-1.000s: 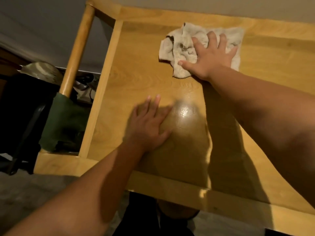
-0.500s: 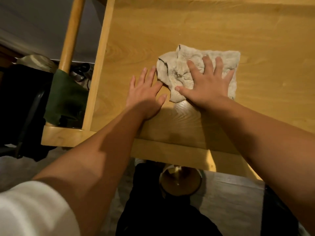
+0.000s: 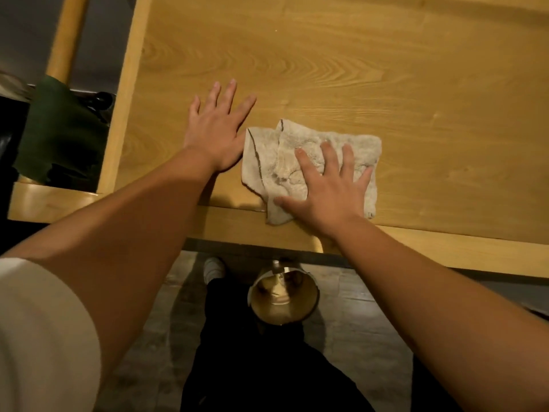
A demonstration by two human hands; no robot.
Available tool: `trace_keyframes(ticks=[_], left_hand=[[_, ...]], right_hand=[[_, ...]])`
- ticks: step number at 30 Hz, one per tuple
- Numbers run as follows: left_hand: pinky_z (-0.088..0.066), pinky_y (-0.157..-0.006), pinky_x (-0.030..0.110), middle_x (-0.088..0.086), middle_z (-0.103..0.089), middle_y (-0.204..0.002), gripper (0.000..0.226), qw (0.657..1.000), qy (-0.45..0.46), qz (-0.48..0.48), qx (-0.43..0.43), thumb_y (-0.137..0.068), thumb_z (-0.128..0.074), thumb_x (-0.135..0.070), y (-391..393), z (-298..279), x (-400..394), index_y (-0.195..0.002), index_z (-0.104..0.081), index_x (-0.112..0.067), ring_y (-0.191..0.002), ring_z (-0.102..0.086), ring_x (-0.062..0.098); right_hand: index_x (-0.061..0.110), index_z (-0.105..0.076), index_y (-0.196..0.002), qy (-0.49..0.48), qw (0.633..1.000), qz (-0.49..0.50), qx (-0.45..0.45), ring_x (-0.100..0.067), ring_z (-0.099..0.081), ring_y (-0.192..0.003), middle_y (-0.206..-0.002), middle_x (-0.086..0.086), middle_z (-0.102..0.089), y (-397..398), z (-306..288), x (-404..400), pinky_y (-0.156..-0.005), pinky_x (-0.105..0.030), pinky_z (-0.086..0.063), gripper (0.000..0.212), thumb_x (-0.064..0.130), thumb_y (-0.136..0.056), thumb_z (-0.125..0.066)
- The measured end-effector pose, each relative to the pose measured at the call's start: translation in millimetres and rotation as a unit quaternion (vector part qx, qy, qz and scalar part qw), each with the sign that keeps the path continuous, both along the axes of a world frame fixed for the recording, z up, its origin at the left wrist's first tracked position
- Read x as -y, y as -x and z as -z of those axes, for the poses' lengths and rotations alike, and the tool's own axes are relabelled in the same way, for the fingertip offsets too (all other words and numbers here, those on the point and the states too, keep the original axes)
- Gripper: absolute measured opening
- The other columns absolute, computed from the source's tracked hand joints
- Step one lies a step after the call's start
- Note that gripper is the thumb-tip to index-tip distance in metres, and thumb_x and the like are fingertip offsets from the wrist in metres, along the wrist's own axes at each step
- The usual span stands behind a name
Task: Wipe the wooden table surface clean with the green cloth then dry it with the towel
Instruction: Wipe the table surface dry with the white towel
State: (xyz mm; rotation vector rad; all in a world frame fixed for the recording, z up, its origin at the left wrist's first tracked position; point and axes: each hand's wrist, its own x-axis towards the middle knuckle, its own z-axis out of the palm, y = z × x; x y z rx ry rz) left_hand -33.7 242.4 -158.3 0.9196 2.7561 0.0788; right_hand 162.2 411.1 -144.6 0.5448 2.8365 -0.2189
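A crumpled beige towel (image 3: pixel 282 162) lies on the wooden table (image 3: pixel 326 60), close to its near edge. My right hand (image 3: pixel 329 188) presses flat on the towel with the fingers spread. Just left of the towel, my left hand (image 3: pixel 215 129) rests flat on the bare wood, fingers apart, holding nothing. The green cloth (image 3: pixel 56 132) hangs over the wooden rail at the table's left side, away from both hands.
A round wooden post (image 3: pixel 66 34) rises at the left above the green cloth. Below the table's near edge a brass-coloured round vessel (image 3: pixel 283 295) stands on the grey floor, beside my dark trouser legs and a white shoe (image 3: pixel 214 269).
My right hand has dragged the towel from the far side of the table toward the near edge. My left hand has shifted a little on the wood and stays flat.
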Motion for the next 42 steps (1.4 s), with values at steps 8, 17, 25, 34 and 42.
trace_keyframes(ticks=[8,17,25,34,42], left_hand=[[-0.009,-0.116,0.073,0.000,0.008,-0.172,0.065,0.998,0.068,-0.007,0.010,-0.098,-0.012,-0.065,-2,-4,-5,-0.159,0.000,-0.044,-0.158,0.004,0.029],[0.001,-0.107,0.084,0.005,0.018,-0.171,0.072,0.996,0.045,0.047,0.063,-0.096,-0.014,-0.071,-35,-6,-130,-0.160,0.004,-0.042,-0.156,0.017,0.034],[0.001,-0.110,0.080,0.003,0.006,-0.172,0.073,1.000,0.016,0.018,0.014,-0.092,-0.006,-0.074,-41,3,-136,-0.159,0.000,-0.044,-0.157,0.010,0.036],[0.005,-0.115,0.074,0.001,0.008,-0.172,0.071,1.000,0.013,0.009,0.012,-0.094,-0.008,-0.072,-40,6,-137,-0.159,0.002,-0.045,-0.157,0.010,0.035],[-0.015,-0.110,0.078,0.011,-0.017,-0.170,0.056,0.999,-0.029,0.026,-0.010,-0.092,-0.044,-0.057,-45,-7,-136,-0.132,-0.062,-0.023,-0.155,-0.017,0.042]], right_hand=[[0.052,0.001,-0.150,0.009,1.000,0.002,0.011,-0.036,0.013,-0.151,-0.167,0.000,-0.003,-52,0,11,-0.105,-0.074,0.010,0.100,0.101,-0.065,-0.014],[0.053,-0.008,-0.149,0.026,1.000,0.010,0.005,-0.031,0.015,-0.150,-0.166,0.001,-0.008,-85,-5,-8,-0.107,-0.075,0.008,0.097,0.101,-0.065,-0.014],[0.054,-0.019,-0.146,0.039,0.999,0.017,-0.001,-0.039,0.010,-0.151,-0.166,0.004,-0.002,-72,-6,-46,-0.104,-0.080,-0.001,0.093,0.100,-0.065,-0.022],[0.051,-0.010,-0.150,0.021,0.998,0.055,-0.010,-0.031,0.017,-0.151,-0.167,0.009,0.003,17,6,-117,-0.107,-0.074,0.010,0.090,0.094,-0.072,-0.025],[0.052,-0.008,-0.152,-0.003,0.999,0.029,-0.018,-0.033,0.012,-0.152,-0.167,0.007,0.001,116,11,-179,-0.107,-0.075,0.005,0.091,0.095,-0.072,-0.016]])
